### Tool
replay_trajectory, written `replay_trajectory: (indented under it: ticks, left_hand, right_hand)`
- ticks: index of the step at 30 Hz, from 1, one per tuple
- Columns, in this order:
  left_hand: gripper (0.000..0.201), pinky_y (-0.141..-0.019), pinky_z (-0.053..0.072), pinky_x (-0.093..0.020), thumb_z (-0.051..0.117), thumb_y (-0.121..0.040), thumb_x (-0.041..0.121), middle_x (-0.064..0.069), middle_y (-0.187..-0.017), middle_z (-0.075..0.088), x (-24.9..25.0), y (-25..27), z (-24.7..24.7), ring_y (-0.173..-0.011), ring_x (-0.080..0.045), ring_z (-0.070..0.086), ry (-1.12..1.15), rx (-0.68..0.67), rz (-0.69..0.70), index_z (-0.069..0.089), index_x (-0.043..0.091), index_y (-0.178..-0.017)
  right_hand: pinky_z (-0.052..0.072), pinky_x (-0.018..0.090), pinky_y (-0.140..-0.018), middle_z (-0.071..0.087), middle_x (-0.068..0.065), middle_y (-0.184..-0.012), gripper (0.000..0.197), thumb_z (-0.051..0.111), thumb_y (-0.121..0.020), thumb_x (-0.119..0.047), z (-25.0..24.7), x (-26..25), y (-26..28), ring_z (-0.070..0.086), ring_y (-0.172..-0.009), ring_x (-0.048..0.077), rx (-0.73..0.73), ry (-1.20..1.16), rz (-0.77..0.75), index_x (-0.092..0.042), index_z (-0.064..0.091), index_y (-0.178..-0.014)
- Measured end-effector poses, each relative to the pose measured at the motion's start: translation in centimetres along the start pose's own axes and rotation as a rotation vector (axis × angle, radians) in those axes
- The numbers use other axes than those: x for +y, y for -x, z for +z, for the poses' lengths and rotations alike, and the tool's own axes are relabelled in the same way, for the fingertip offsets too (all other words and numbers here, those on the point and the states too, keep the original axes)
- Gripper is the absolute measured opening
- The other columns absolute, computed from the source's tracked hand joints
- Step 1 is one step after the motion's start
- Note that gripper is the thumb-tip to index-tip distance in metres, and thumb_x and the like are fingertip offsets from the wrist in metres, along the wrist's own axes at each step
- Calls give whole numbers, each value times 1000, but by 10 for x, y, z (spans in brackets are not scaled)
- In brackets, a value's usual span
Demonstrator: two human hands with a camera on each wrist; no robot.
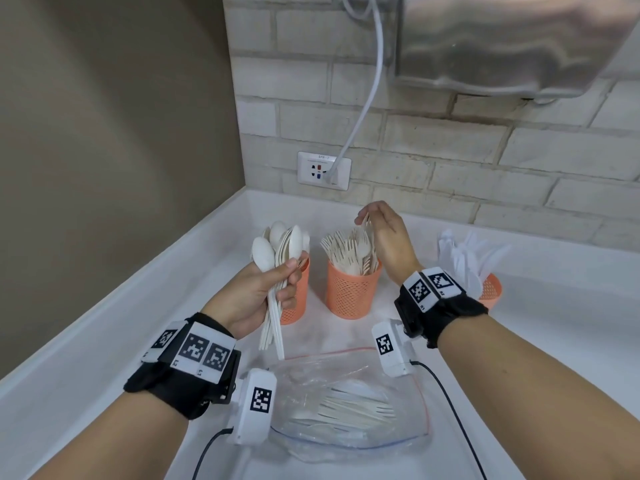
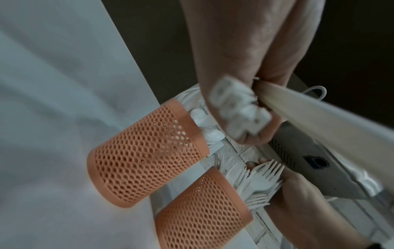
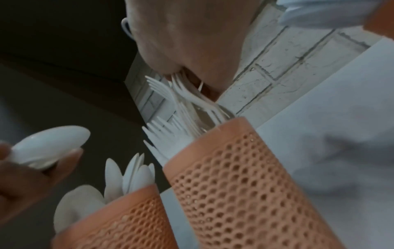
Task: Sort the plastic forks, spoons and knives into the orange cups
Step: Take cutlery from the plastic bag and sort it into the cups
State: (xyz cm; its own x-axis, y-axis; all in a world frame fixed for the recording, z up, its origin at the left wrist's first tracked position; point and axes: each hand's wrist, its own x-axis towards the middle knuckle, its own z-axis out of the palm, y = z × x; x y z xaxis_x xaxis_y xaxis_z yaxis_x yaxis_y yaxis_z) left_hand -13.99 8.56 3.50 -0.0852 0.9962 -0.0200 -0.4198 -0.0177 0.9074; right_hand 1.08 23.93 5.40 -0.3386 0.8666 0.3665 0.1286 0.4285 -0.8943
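My left hand (image 1: pixel 277 289) grips a bundle of white spoons (image 1: pixel 265 254) upright in front of the left orange cup (image 1: pixel 294 306), which holds more spoons. In the left wrist view the handle ends (image 2: pixel 238 114) stick out of the left hand's curled fingers (image 2: pixel 249 136). My right hand (image 1: pixel 364 220) hovers over the middle orange cup (image 1: pixel 349 296), full of forks (image 1: pixel 341 245), and pinches a fork (image 3: pixel 192 96) at its tines. The right orange cup (image 1: pixel 491 289) holds white knives (image 1: pixel 464 251), partly hidden by my right wrist.
A clear zip bag (image 1: pixel 346 407) with more forks and other cutlery lies on the white counter (image 1: pixel 104 358) between my forearms. A brick wall with a socket (image 1: pixel 323 170) and cable stands behind the cups. A metal appliance (image 1: pixel 502 43) hangs above.
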Motion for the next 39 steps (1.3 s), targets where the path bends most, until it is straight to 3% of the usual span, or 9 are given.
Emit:
replay_trajectory:
  ticks: [3, 7, 10, 14, 21, 24, 28, 33, 39]
  left_hand:
    - [29, -44, 40, -18, 47, -91, 14, 3, -61, 48, 3, 1, 0, -42, -5, 39, -7, 54, 8, 52, 3, -117]
    - [12, -47, 41, -18, 51, -91, 14, 0, -59, 44, 10, 2, 1, -45, -7, 41, -119, 82, 44, 53, 6, -99]
    - [10, -47, 39, -17, 60, -85, 5, -2, -57, 42, 16, 1, 6, -47, -10, 40, -377, 105, 147, 51, 5, -85]
    - [12, -60, 47, -25, 59, -84, 1, -4, -70, 59, 17, -11, 25, -66, -16, 57, -612, 245, 267, 59, 13, -80]
    - [63, -79, 55, -44, 73, -50, 22, -17, -96, 61, 23, -9, 20, -91, -29, 63, -771, 184, 139, 50, 8, -107]
    - [53, -87, 52, -40, 79, -67, 10, -10, -101, 62, 28, -9, 18, -93, -22, 63, -719, 65, 75, 44, 13, -106]
    - [26, -63, 52, -24, 72, -79, 16, -9, -92, 65, 49, -21, 4, -66, -12, 63, -707, 126, 120, 53, 16, -97]
    - [22, -95, 43, -33, 53, -91, 40, 7, -98, 56, 55, -54, -34, -103, -16, 52, -712, 508, 221, 54, 20, -98]
    - [45, -97, 43, -36, 34, -96, 46, -5, -130, 56, 21, -64, -49, -115, -19, 55, -605, 335, -12, 45, 20, -132]
  right_hand:
    - [33, 31, -95, 49, 1, -97, 33, 33, -94, -7, -1, -1, -1, 45, -106, 23, -112, 289, -2, -12, 63, -82]
    - [21, 28, -108, 41, 10, -131, 31, 42, -97, -22, 1, -26, 9, 30, -128, 23, -110, 503, -135, -9, 57, -121]
    - [33, 25, -102, 45, 6, -130, 48, 57, -89, -35, 18, -60, 35, 41, -124, 17, -141, 341, -221, -12, 47, -131]
    - [51, 30, -88, 56, 2, -116, 74, 75, -74, -36, 52, -78, 60, 57, -107, 15, -421, -32, 117, -17, 35, -133]
    - [55, 45, -82, 60, 9, -97, 31, 53, -88, -9, 68, -67, 43, 65, -87, 27, -104, -306, 283, -23, 44, -114]
    - [56, 43, -77, 58, 16, -100, 36, 50, -87, 0, 64, -61, 31, 63, -78, 24, -15, -398, 310, -15, 44, -119]
    - [56, 43, -68, 56, 23, -99, 37, 43, -82, 14, 59, -64, 19, 64, -67, 27, 110, -595, 188, -14, 39, -106]
    - [54, 30, -59, 57, 18, -103, 43, 45, -79, 15, 66, -62, 4, 68, -64, 18, 311, -595, 38, -24, 40, -99]
    - [52, 38, -60, 52, -11, -83, 41, 51, -78, 10, 93, -40, 15, 66, -72, 33, 192, -266, -134, -21, 43, -105]
